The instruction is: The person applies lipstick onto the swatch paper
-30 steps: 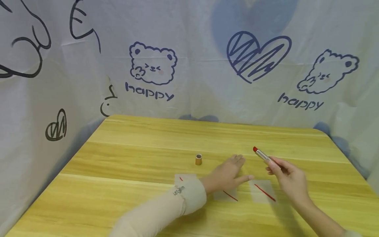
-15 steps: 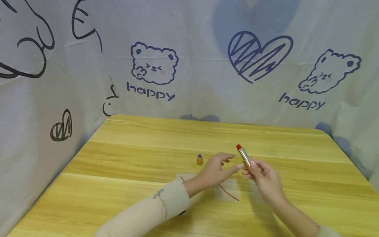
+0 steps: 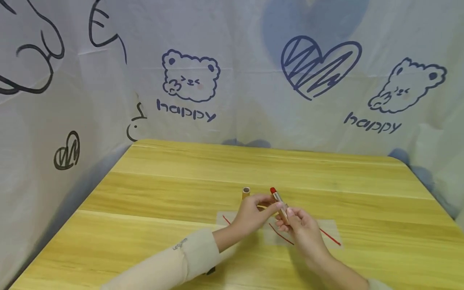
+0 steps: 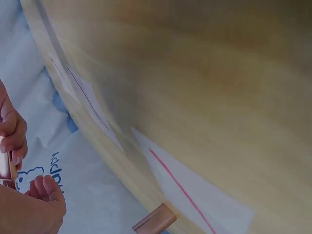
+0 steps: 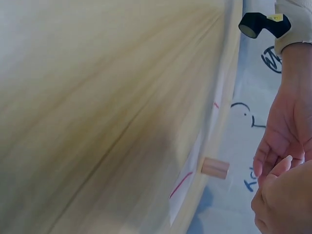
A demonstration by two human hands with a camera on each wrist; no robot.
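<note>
In the head view, my right hand (image 3: pixel 306 235) grips the base of an uncapped lipstick (image 3: pixel 280 203) over the table. Its red tip points up and away. My left hand (image 3: pixel 250 215) meets it from the left, thumb and forefinger pinching the silver tube below the tip. The left wrist view shows the lipstick (image 4: pixel 6 165) between both hands, its end hidden by my left hand (image 4: pixel 29 209). In the right wrist view the hands cover it. Behind my left hand stands the lipstick cap (image 3: pixel 246 192), open end up and partly hidden.
Beneath the hands, three pale paper squares lie in a row on the wooden table (image 3: pixel 181 161): a left square (image 3: pixel 220 217), a middle square (image 3: pixel 270 239) and a right square (image 3: pixel 331 227). Each bears a red line. A printed cloth (image 3: pixel 250 104) hangs behind the table.
My right hand has carried the lipstick left, turning it more upright. My left hand has lifted off the papers and drawn back to meet the lipstick. The cap has not moved.
</note>
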